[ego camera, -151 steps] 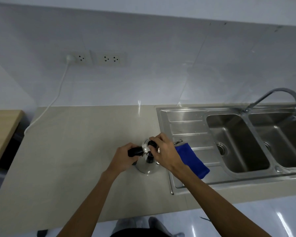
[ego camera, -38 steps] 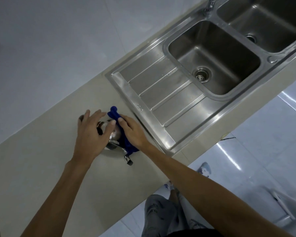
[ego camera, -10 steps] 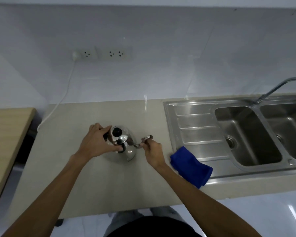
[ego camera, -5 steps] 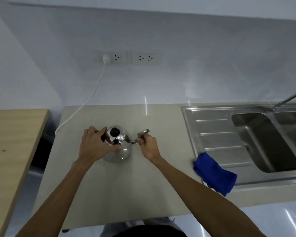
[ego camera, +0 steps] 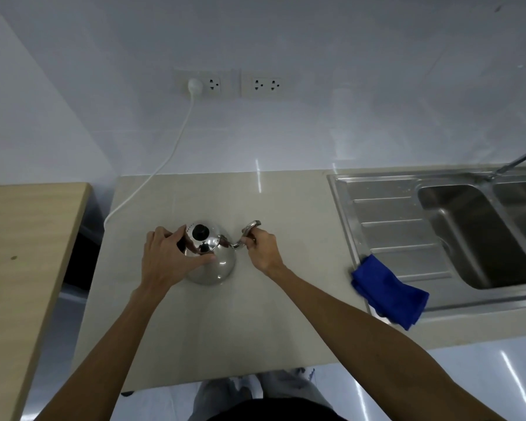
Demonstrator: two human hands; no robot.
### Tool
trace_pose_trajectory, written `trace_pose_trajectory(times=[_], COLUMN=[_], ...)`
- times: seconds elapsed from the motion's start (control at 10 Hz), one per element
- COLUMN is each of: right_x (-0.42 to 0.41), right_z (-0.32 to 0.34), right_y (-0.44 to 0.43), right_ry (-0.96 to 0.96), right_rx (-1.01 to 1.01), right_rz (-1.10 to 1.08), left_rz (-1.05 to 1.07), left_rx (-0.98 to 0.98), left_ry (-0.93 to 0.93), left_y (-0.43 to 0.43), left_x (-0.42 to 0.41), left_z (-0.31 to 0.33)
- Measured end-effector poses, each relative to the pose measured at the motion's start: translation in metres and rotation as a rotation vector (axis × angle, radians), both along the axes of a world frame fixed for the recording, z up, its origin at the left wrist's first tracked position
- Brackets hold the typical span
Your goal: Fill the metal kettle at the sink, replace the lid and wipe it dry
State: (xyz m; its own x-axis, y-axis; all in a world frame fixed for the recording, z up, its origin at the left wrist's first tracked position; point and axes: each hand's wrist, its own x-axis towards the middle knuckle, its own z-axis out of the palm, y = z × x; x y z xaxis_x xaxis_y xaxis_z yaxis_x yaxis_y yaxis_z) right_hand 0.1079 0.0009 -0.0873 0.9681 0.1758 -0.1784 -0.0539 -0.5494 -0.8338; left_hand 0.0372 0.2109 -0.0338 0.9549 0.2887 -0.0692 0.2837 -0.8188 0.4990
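The shiny metal kettle [ego camera: 216,265] stands upright on the beige counter [ego camera: 225,329], left of the sink. Its lid with a black knob [ego camera: 200,231] sits on top. My left hand [ego camera: 167,259] wraps the kettle's left side, thumb and fingers on the body below the lid. My right hand [ego camera: 261,250] pinches the curved spout [ego camera: 249,230] that points right. The blue cloth [ego camera: 389,287] lies folded on the near left corner of the drainboard, apart from both hands.
A steel double sink [ego camera: 480,235] with drainboard fills the right; the faucet [ego camera: 516,161] shows at the right edge. Wall sockets [ego camera: 231,85] hold a white plug and cable [ego camera: 164,159] running down left. A wooden table [ego camera: 22,253] borders the counter's left.
Over the last second the view shifted left, so the kettle sits more central and the sink farther right. Both hands kept their hold on the kettle; the cloth stayed on the drainboard.
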Motion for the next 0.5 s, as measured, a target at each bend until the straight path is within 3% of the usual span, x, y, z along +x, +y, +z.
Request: trace_pose_trajectory(times=[0.2,0.4,0.5], right_x=[0.001,-0.002,-0.003], right_z=[0.003,0.005,0.008], right_y=[0.000,-0.011,-0.028], right_ry=[0.009,0.155,0.221], right_rx=[-0.032,-0.087,-0.193], right_rz=[0.016,0.060,0.112], left_rz=[-0.026,-0.101,-0.105], left_rx=[-0.033,0.081,-0.016], left_ry=[0.018,-0.025,0.003], left_y=[0.009,0.009,0.011], left_x=[0.003,0.001,0.002], left_z=[-0.002,-0.003,0.006])
